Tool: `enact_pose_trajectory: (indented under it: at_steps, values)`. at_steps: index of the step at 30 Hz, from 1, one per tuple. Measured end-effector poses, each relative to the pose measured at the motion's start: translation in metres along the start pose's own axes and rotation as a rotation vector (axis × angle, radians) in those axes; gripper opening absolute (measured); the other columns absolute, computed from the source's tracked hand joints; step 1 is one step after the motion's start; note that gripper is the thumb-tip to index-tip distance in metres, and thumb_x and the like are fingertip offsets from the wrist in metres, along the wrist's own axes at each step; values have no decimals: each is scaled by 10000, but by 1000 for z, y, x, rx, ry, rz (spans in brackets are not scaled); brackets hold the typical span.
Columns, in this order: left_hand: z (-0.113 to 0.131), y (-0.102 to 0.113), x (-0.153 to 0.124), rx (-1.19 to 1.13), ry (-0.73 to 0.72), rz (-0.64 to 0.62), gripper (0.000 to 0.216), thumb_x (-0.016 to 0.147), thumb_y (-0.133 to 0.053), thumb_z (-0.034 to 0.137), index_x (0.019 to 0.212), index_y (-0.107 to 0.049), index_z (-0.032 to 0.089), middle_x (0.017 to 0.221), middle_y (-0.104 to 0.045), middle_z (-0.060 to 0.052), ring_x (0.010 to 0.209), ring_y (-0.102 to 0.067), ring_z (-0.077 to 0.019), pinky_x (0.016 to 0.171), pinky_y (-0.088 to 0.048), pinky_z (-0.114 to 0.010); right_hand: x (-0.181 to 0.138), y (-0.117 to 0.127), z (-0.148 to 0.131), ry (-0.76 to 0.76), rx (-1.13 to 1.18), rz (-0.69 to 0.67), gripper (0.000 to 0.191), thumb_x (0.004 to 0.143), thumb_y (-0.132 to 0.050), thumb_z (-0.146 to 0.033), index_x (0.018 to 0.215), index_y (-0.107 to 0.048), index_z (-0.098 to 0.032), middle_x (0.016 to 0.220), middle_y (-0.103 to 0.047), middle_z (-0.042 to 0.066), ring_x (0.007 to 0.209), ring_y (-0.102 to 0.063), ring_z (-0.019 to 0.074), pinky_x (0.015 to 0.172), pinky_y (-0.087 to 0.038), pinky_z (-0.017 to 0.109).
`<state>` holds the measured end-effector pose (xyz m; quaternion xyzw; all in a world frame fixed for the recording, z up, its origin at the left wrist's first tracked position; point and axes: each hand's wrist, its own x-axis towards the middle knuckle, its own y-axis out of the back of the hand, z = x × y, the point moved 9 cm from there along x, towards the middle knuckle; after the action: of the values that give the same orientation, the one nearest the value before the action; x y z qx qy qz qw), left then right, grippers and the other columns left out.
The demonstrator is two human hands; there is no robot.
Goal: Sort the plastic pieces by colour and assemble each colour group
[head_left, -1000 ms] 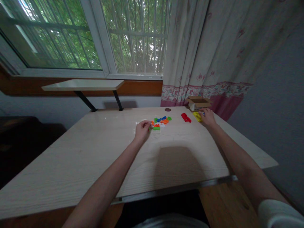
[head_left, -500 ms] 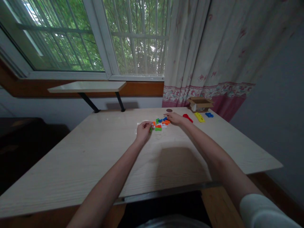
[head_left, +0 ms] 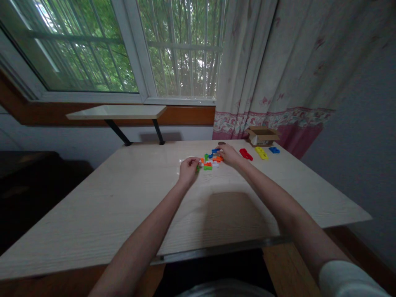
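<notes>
The left hand (head_left: 188, 170) pinches a small green plastic brick (head_left: 197, 168) with its fingertips; the right hand (head_left: 229, 155) rests, fingers together, by a small orange plastic brick (head_left: 218, 159), maybe touching it.

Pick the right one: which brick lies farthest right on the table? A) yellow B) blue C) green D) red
B: the blue brick sits farthest right, past the yellow brick and the red brick.
</notes>
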<state>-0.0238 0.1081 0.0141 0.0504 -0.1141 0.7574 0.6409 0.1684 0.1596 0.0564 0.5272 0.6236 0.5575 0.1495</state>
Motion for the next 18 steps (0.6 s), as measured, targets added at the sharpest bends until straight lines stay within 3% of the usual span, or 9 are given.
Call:
enact_pose_trajectory:
  at_steps: [4, 9, 13, 18]
  values:
    - [5, -5, -3, 52, -69, -41, 193, 650, -656, 338, 698, -676, 152, 617, -621, -25, 569, -526, -110, 553, -392, -227, -20, 2, -12, -58, 432, 83, 298, 829, -542, -335, 1061, -642, -177, 939, -665, 75, 823, -589, 165, 771, -436, 297]
    - [23, -20, -16, 97, -158, -171, 233, 653, -674, 302, 840, -706, 166, 763, -657, -43, 537, -465, -90, 502, -355, -225, -51, -6, -14, -201, 934, 112, 412, 698, -647, -515, 931, -673, -177, 842, -667, 53, 717, -563, 143, 660, -431, 275]
    - [31, -28, -24, 104, -189, -223, 264, 624, -694, 247, 879, -713, 180, 810, -666, -55, 574, -470, -104, 533, -371, -239, -71, -12, -2, -345, 1109, 144, 443, 620, -706, -537, 865, -689, -169, 713, -644, 24, 606, -517, 115, 588, -392, 256]
    - [38, -37, -33, 162, -224, -278, 283, 623, -695, 234, 902, -719, 194, 912, -673, -69, 582, -453, -101, 544, -372, -237, -82, -24, 3, -409, 1210, 136, 435, 572, -732, -547, 765, -691, -159, 602, -605, 2, 536, -490, 97, 548, -371, 242]
